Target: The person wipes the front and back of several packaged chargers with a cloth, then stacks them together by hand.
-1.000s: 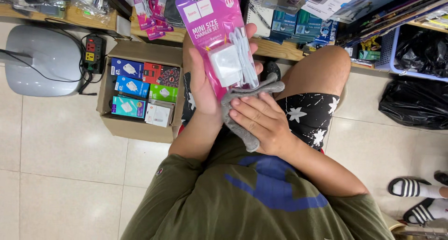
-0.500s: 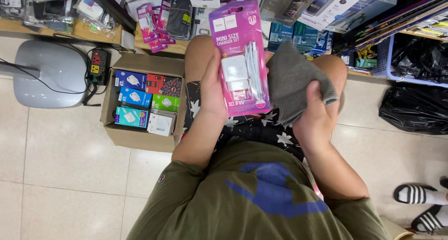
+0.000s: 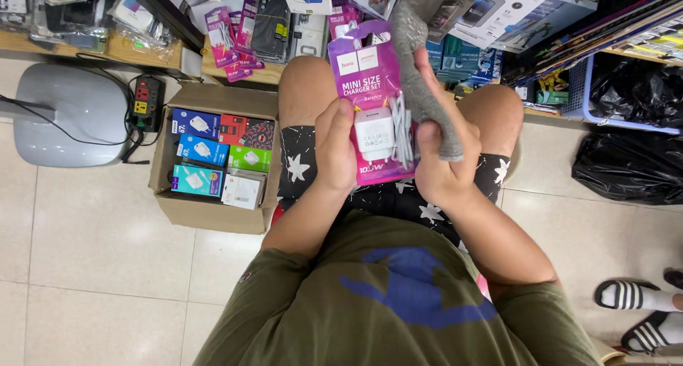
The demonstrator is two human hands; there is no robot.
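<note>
Left hand [image 3: 336, 147] grip closed on glossy purple charger pack [image 3: 370, 81], flat, rectangular, clear blister holding white plug and coiled cable. Right hand [image 3: 441, 163] grip clamps grey fuzzy cloth [image 3: 420, 74] against pack's 3 o'clock edge. Pack above lap, centre frame. Cardboard box [image 3: 206, 213] of small colourful cartons at 9 o'clock on tiled floor [image 3: 85, 266].

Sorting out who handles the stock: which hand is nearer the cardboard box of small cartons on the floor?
Left. The left hand holds the pink charger pack on the side toward the cardboard box; the right hand, holding the grey cloth, is farther away.
</note>
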